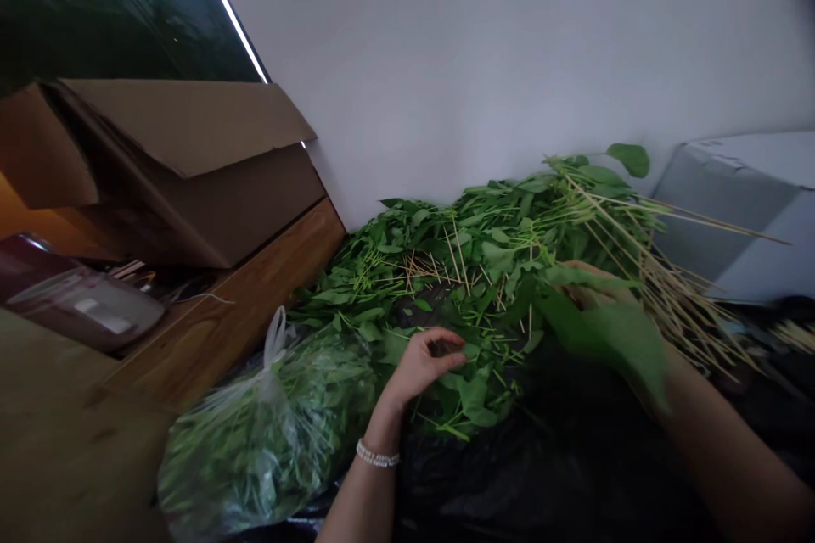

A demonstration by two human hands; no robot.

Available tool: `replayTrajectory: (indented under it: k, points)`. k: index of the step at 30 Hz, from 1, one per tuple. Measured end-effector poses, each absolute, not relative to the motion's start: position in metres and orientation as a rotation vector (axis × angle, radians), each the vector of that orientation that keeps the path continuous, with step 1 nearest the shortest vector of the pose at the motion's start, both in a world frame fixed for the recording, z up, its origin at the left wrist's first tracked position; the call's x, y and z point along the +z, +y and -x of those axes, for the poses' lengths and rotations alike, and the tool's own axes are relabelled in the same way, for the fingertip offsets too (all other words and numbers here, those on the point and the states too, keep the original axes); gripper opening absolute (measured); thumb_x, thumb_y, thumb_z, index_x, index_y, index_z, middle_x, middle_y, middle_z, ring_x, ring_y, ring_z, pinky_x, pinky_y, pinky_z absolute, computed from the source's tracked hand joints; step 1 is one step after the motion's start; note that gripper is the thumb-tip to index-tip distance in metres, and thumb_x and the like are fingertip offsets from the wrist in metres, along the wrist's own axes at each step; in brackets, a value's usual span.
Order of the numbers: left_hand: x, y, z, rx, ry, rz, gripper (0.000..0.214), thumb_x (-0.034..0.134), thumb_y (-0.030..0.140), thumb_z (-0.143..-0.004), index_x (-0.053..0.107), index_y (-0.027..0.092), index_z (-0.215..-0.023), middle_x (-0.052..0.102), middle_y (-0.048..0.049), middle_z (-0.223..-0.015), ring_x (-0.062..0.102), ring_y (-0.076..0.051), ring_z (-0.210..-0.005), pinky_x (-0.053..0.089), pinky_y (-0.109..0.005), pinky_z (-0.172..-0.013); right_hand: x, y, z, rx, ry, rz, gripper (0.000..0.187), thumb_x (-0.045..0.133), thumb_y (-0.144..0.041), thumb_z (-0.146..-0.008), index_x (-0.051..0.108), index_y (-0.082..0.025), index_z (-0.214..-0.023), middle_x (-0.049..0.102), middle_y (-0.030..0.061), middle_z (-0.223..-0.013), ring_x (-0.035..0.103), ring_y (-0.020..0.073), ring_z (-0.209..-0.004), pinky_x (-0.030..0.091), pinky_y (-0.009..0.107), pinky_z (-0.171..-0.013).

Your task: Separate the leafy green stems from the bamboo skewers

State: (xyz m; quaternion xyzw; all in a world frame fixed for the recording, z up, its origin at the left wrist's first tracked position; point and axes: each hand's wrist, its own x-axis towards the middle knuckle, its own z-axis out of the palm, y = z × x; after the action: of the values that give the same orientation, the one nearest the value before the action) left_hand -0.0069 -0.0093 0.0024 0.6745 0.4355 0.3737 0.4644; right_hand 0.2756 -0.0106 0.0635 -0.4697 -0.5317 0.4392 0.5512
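Note:
My left hand [428, 363] hovers over a small heap of leafy green sprigs [471, 394]. Its fingers are loosely curved, with a gap between thumb and fingertips and nothing visible in it. Over on the right, my right hand [589, 284] is closed around a leafy green stem, whose large blurred leaves [627, 348] hang in front and cover most of the fingers. Behind both hands spreads a pile of leafy greens [413, 225]. Long bare stalks [678, 301] stick out of the pile to the right, close to my right wrist.
A tied clear plastic bag [273, 433] full of greens stands at the left front. Black plastic sheeting [484, 488] lies under the work. An open cardboard box [242, 204] rests on a wooden ledge [255, 305]. A white box [732, 204] stands right, against the pale wall [497, 59].

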Motion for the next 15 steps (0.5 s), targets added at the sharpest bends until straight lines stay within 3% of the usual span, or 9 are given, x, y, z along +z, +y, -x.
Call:
replayTrajectory:
  k: [3,7,12,15]
  points:
    - [-0.003,-0.011,0.005,0.841,1.133,-1.99,0.041,0.08,0.022,-0.059,0.072,0.021,-0.1,0.069,-0.0063,-0.092,0.059,-0.023,-0.087,0.043,-0.031,-0.079,0.061,-0.008,-0.274,1.118,-1.17,1.109,0.026,0.061,-0.049,-0.079,0.056,-0.024,-0.086,0.052,-0.0029,-0.062,0.042,0.0092,-0.045,0.029,0.023,-0.042]
    - [-0.011,-0.004,0.013,0.855,1.188,-2.056,0.048,0.061,0.007,-0.068,0.067,0.024,-0.113,0.07,-0.0041,-0.088,0.06,-0.021,-0.081,0.043,-0.032,-0.08,0.056,-0.005,-0.271,1.048,-1.253,1.106,0.026,0.057,-0.047,-0.084,0.056,-0.021,-0.085,0.054,-0.0033,-0.064,0.036,0.0053,-0.042,0.024,0.021,-0.039]
    - [-0.007,0.006,0.022,1.265,1.509,-1.965,0.034,0.059,0.007,-0.07,0.071,0.023,-0.098,0.068,-0.0073,-0.096,0.058,-0.025,-0.094,0.039,-0.037,-0.09,0.055,-0.003,-0.272,1.008,-1.276,1.123,0.025,0.056,-0.046,-0.085,0.057,-0.021,-0.086,0.056,-0.0032,-0.065,0.036,0.004,-0.04,0.02,0.02,-0.036]
    - [0.0,-0.004,0.011,1.06,1.307,-1.993,0.014,0.063,0.019,-0.076,0.072,0.021,-0.087,0.066,-0.0069,-0.086,0.059,-0.021,-0.081,0.043,-0.031,-0.079,0.054,-0.002,-0.272,1.0,-1.279,1.121,0.025,0.055,-0.045,-0.086,0.058,-0.02,-0.089,0.056,-0.0027,-0.065,0.036,0.0042,-0.04,0.021,0.02,-0.036]
